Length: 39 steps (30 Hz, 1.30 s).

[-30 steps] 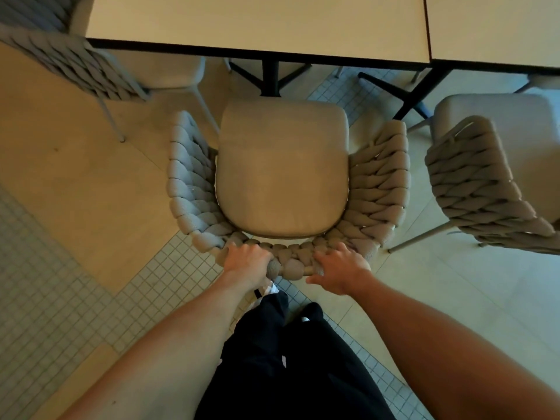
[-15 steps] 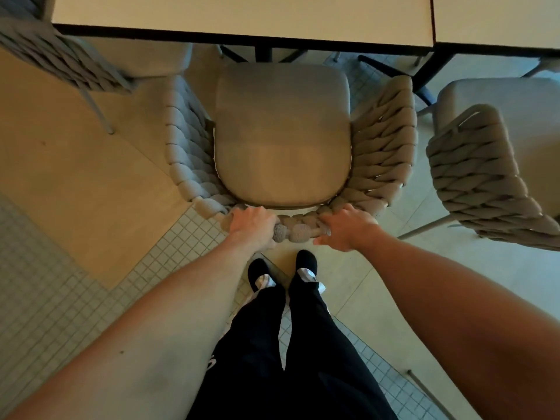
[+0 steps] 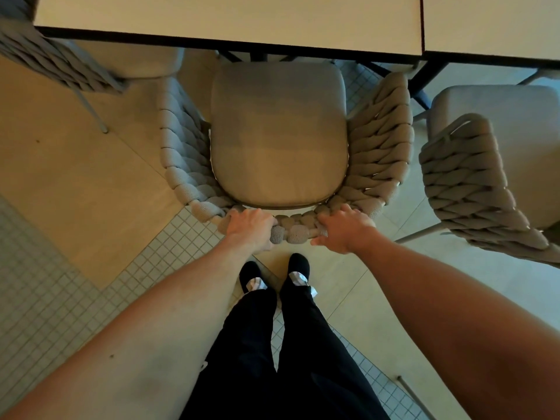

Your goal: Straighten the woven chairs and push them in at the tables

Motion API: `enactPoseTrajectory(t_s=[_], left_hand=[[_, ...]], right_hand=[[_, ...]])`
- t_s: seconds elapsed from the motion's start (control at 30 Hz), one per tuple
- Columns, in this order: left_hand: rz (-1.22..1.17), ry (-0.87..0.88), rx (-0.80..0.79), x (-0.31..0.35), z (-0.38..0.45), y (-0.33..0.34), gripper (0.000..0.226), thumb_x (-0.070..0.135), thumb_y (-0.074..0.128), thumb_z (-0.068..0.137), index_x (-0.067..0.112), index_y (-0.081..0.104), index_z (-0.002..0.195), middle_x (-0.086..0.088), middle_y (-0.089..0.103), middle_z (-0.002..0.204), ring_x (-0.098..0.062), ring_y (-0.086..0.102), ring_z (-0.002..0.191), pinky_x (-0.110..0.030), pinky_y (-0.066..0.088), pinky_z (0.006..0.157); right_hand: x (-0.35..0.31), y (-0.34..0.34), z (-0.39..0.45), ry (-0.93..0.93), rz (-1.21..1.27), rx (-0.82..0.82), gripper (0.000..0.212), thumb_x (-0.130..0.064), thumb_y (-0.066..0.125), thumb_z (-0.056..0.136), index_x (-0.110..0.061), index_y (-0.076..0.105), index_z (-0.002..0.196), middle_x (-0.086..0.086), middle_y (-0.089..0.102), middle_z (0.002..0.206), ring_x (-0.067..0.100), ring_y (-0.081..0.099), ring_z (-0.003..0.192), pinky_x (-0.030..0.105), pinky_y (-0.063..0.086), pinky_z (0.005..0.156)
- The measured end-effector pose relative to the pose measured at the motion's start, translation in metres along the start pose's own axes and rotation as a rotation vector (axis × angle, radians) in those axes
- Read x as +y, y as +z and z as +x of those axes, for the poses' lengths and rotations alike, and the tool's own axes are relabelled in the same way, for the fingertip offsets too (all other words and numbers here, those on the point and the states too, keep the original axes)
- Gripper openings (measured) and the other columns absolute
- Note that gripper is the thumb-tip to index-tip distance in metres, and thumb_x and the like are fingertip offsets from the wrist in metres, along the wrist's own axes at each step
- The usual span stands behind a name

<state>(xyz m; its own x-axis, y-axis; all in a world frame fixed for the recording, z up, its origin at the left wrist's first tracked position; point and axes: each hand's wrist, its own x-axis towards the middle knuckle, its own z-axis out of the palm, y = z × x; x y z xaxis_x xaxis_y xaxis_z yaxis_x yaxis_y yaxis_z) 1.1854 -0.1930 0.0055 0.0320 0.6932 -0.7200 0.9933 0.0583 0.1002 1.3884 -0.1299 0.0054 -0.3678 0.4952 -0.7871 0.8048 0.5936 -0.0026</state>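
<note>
A grey woven chair (image 3: pixel 278 137) with a beige seat cushion stands straight in front of me, its front edge at the rim of the pale table (image 3: pixel 227 16). My left hand (image 3: pixel 250 227) grips the top of the woven backrest on the left. My right hand (image 3: pixel 344 227) grips the same rim on the right, fingers curled over it. A second woven chair (image 3: pixel 466 183) stands to the right, angled and out from the adjoining table (image 3: pixel 491 25). A third woven chair (image 3: pixel 57 62) sits at the upper left, partly out of frame.
Black table legs (image 3: pixel 424 80) show under the tabletops behind the middle chair. My legs in black trousers and my shoes (image 3: pixel 274 275) stand just behind the backrest. The floor is beige slab with bands of small grey tiles (image 3: pixel 54 292).
The middle chair has slid forward toward the table, its seat front now at the table edge. Both hands stayed on the backrest and my feet stepped forward behind it.
</note>
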Motion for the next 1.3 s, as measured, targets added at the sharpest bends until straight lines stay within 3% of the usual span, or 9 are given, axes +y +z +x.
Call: enactPoseTrajectory(t_s=[0.2, 0.33, 0.87, 1.1, 1.3], left_hand=[[0.016, -0.017, 0.041, 0.009, 0.011, -0.005, 0.03, 0.033, 0.07, 0.084, 0.035, 0.066, 0.113, 0.002, 0.062, 0.097, -0.029, 0.061, 0.104, -0.053, 0.04, 0.098], [0.026, -0.021, 0.094, 0.006, 0.023, -0.013, 0.033, 0.043, 0.068, 0.085, 0.039, 0.065, 0.117, 0.001, 0.066, 0.102, -0.029, 0.062, 0.103, -0.048, 0.039, 0.096], [0.029, -0.021, 0.12, 0.025, 0.049, -0.031, 0.031, 0.042, 0.071, 0.083, 0.038, 0.067, 0.114, 0.004, 0.056, 0.086, -0.028, 0.062, 0.098, -0.048, 0.041, 0.096], [0.029, -0.031, 0.118, 0.028, 0.051, -0.03, 0.032, 0.044, 0.075, 0.08, 0.035, 0.068, 0.11, 0.001, 0.064, 0.095, -0.028, 0.062, 0.1, -0.049, 0.043, 0.096], [-0.019, 0.023, 0.123, 0.021, 0.048, -0.021, 0.052, 0.06, 0.071, 0.08, 0.035, 0.062, 0.124, 0.004, 0.067, 0.111, -0.023, 0.059, 0.112, -0.049, 0.034, 0.103]], right_hand=[[0.012, -0.005, 0.001, 0.01, 0.028, 0.023, 0.069, -0.072, 0.041, 0.096, -0.028, 0.042, 0.148, 0.01, 0.053, 0.142, 0.031, 0.039, 0.137, 0.048, 0.04, 0.107], [0.016, -0.015, 0.006, 0.031, 0.083, 0.027, 0.067, -0.07, 0.043, 0.096, -0.029, 0.04, 0.15, 0.009, 0.051, 0.143, 0.03, 0.038, 0.138, 0.048, 0.039, 0.107], [0.047, -0.022, 0.016, 0.054, 0.099, 0.063, 0.065, -0.068, 0.041, 0.098, -0.026, 0.043, 0.147, 0.005, 0.051, 0.145, 0.031, 0.037, 0.138, 0.049, 0.031, 0.114], [0.048, -0.014, 0.015, 0.035, 0.124, 0.086, 0.066, -0.068, 0.042, 0.097, -0.027, 0.042, 0.148, 0.004, 0.048, 0.149, 0.032, 0.034, 0.141, 0.052, 0.026, 0.117], [0.047, -0.021, 0.013, 0.039, 0.146, 0.042, 0.069, -0.068, 0.046, 0.096, -0.026, 0.04, 0.15, 0.006, 0.047, 0.15, 0.033, 0.036, 0.141, 0.053, 0.026, 0.118]])
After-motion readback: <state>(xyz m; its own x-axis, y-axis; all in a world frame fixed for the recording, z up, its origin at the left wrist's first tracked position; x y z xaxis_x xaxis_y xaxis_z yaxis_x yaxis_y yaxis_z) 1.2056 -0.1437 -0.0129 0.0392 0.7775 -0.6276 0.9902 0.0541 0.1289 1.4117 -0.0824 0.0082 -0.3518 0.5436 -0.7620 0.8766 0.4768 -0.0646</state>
